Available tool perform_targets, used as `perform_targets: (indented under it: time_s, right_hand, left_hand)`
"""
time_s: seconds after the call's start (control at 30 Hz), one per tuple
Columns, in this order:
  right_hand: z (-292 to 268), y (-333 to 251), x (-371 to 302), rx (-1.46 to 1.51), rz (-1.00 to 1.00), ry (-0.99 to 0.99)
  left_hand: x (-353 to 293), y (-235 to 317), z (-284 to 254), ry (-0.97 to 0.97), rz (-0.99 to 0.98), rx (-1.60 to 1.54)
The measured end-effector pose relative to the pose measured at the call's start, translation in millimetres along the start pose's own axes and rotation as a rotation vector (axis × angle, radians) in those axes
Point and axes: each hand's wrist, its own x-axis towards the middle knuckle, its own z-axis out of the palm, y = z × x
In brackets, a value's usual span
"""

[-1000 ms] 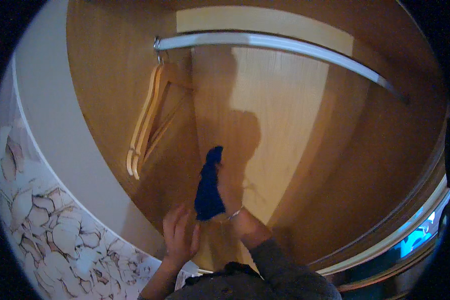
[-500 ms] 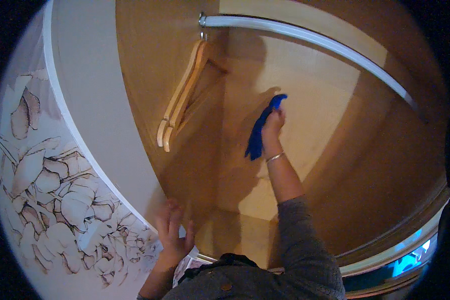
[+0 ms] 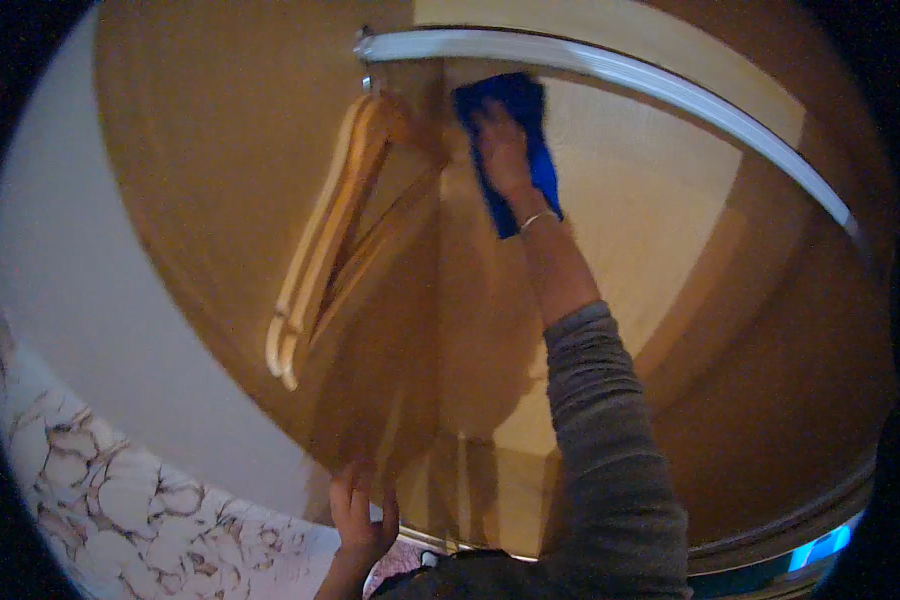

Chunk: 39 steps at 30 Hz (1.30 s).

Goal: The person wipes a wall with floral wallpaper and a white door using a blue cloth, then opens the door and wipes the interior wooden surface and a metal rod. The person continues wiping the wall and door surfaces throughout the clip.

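My right hand (image 3: 503, 150) lies over a blue cloth (image 3: 523, 98) and presses it to the back panel (image 3: 620, 190) of a wooden wardrobe, high up near the left corner. The cloth is spread out beneath my fingers, just under the hanging rail (image 3: 610, 62). Low on the left, my left hand (image 3: 363, 515) is open, its fingers apart and nothing in it. It is near the front edge of the wardrobe's side wall (image 3: 220, 200); whether it touches that edge I cannot tell.
Wooden clothes hangers (image 3: 320, 245) hang from the rail's left end, close to my right hand. A pale grey panel edge (image 3: 100, 260) and flower-patterned wallpaper (image 3: 130, 490) are at the left. Something bright blue (image 3: 820, 548) shows at the lower right.
My right hand has moved up and left, and the bunched cloth is now spread flat on the panel. The view has shifted closer, so the hangers look larger.
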Motion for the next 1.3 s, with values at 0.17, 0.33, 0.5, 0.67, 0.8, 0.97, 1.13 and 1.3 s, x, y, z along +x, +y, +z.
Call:
perform_targets:
  time_s: [0.17,0.33,0.5,0.67,0.8,0.97,1.13,1.3]
  right_hand:
    - [0,21,-43,-0.217,-0.215,-0.371]
    - [-53,98,-54,-0.254,0.071,-0.817]
    - [-112,159,-50,-0.566,0.059,-0.258]
    - [-134,187,-87,-0.404,0.154,0.166]
    - [-90,153,-126,-0.444,0.163,-0.036]
    - [-60,146,-81,-0.253,-0.024,-0.263]
    - [-114,188,-39,-0.505,0.065,-0.134]
    - [-150,212,-84,-0.524,0.107,-0.079]
  left_hand:
    - [30,18,40,-0.031,0.013,-0.037]
    - [52,49,89,-0.138,0.074,-0.048]
    - [46,61,89,-0.138,0.030,-0.060]
    - [32,42,87,-0.075,0.030,0.004]
    - [38,25,91,-0.135,0.017,0.091]
    - [95,34,100,-0.133,0.020,0.078]
    - [166,62,113,0.025,0.155,0.059]
    - [228,77,142,0.095,0.306,-0.046]
